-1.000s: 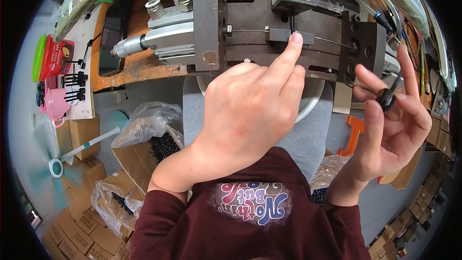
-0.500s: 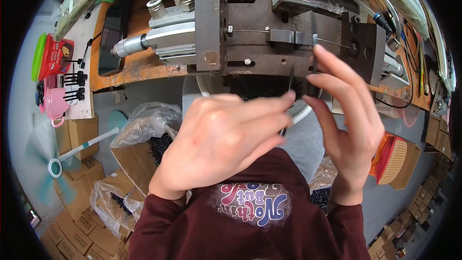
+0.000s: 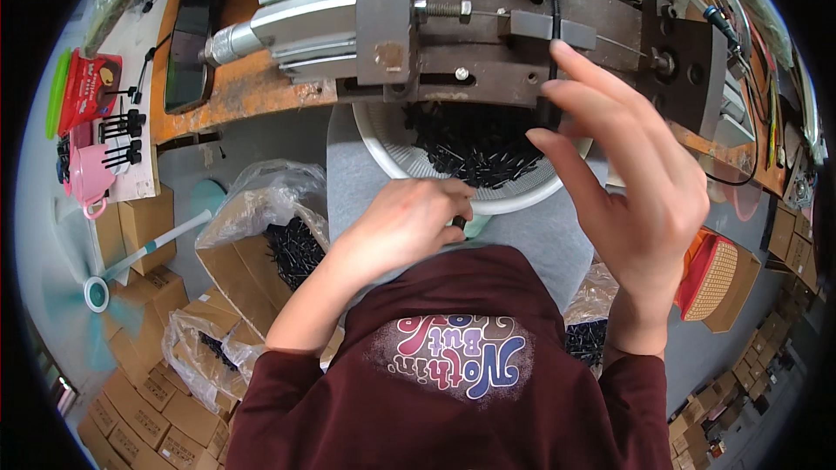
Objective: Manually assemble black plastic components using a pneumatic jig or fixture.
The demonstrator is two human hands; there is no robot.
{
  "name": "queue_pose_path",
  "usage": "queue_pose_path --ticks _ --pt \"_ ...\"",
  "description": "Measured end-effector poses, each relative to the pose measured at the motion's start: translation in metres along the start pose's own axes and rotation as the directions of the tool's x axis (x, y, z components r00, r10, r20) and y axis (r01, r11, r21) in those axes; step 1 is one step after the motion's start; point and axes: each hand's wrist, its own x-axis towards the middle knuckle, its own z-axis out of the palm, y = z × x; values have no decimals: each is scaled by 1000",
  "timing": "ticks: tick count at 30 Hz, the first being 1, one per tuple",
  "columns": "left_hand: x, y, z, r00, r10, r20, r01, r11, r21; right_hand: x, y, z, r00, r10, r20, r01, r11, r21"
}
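My right hand (image 3: 640, 157) pinches a slim black rod-shaped part (image 3: 547, 113) by its thicker lower end. The thin shaft points up and crosses the small grey metal blocks (image 3: 531, 26) in the middle of the steel fixture (image 3: 479, 61); whether it touches them I cannot tell. My left hand (image 3: 418, 218) is closed just in front of the white basket (image 3: 501, 206), close to my lap. A short black piece (image 3: 459, 222) shows between its fingers, mostly hidden. Many similar black parts (image 3: 483, 157) fill the basket under the fixture's front edge.
A silver pneumatic cylinder (image 3: 305, 26) adjoins the fixture's left block. A phone (image 3: 190, 48) lies on the wooden bench. Left below stand a plastic-lined carton (image 3: 235, 252) of black parts and a teal fan (image 3: 97, 294). A red-orange basket (image 3: 707, 278) is at right.
My left hand has drawn away from the right one, down toward my lap. The threaded rod has come out rightward from the fixture's left block. The whole view has shifted slightly.
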Motion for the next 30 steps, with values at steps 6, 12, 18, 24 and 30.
queue_pose_path --ticks 6,12,18,24,30 --pt "9 -33 30 969 -128 -211 83 975 -207 -87 17 48 952 295 -86 -285 952 116" --pt "18 -49 54 909 -91 -407 147 983 107 -144 86 128 880 456 133 -428 882 -198" --pt "14 -44 60 916 -58 -397 106 989 101 -158 118 157 783 549 292 -493 834 -247" --pt "8 -42 59 917 -143 -372 88 983 -162 -142 92 121 789 572 225 -559 820 -127" --pt "23 -25 41 888 -444 -122 20 301 -953 -135 23 64 870 465 164 -493 838 236"
